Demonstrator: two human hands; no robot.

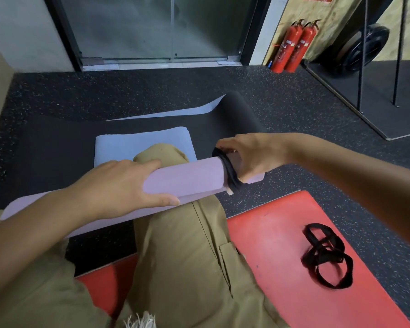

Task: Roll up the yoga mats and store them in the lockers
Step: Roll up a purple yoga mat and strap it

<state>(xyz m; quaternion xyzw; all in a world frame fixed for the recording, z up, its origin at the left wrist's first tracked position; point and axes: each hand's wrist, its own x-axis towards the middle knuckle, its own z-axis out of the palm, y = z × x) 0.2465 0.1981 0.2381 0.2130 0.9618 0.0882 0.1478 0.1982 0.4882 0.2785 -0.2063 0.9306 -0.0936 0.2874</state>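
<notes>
**Strap going onto the purple mat, more mats waiting**

Head view: the person is kneeling, with the rolled purple yoga mat (185, 178) lying across a raised knee in tan trousers (187, 233). The left hand (118, 185) is clamping the roll, fingers curled over the top and thumb along the near side. The right hand (246, 157) is pinching a black elastic strap (227, 171) and working it around the roll's right end; the loop is sitting close to that end.

Progress looks early to middling: one mat is rolled and being bound. A black mat (242, 112) with a pale underside is only partly rolled on the floor behind, a folded blue mat (133, 143) is lying on it, and a red mat (282, 233) is lying flat underfoot, carrying a tangle of spare black straps (327, 254).

No lockers are showing anywhere. The purple roll's left end is hiding behind the left forearm, so whether a strap is binding that end cannot be told.
</notes>
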